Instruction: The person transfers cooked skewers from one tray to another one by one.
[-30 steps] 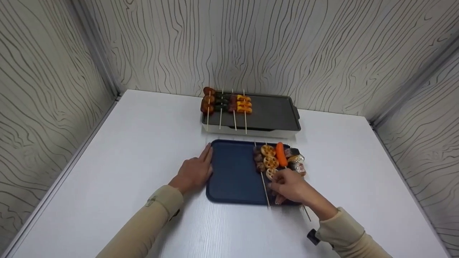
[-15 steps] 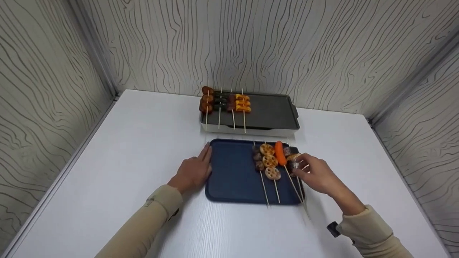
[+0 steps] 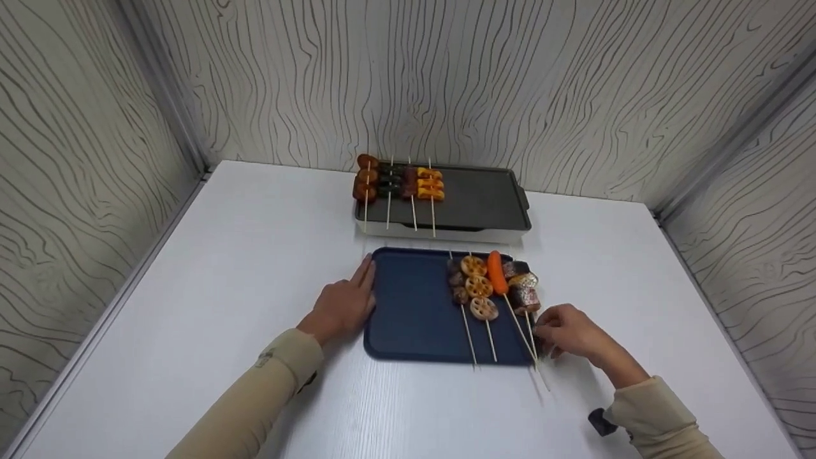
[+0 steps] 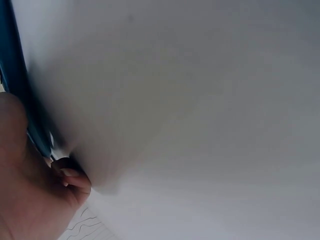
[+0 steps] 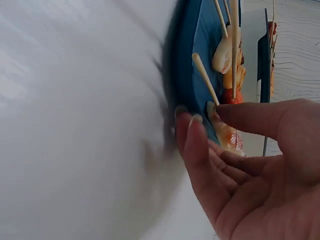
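My left hand [image 3: 344,306] rests along the left edge of the dark blue tray [image 3: 408,306], two fingers straight beside its rim. At the tray's right edge is my right hand [image 3: 570,331], close to the stick of a skewer of silvery, fish-like chunks [image 3: 524,296]. In the right wrist view, a gap shows between its thumb [image 5: 245,117] and its fingers [image 5: 195,145]; the thumb is by the stick. Left of that skewer lie an orange sausage skewer [image 3: 497,274], a lotus root skewer [image 3: 478,287] and a brown meatball-like skewer [image 3: 458,284]. The sausage's stick crosses its neighbour's.
Behind the tray stands a flat grill [image 3: 484,197] with a dark plate. On its left half lie several skewers, among them a yellow one [image 3: 431,185] and a brown one [image 3: 366,178]. Wood-patterned panels [image 3: 414,76] enclose the white table [image 3: 274,223].
My right hand has moved from the lotus root skewer to the chunks at the tray's right edge, then down beside their stick. My left hand has stayed at the tray's left edge.
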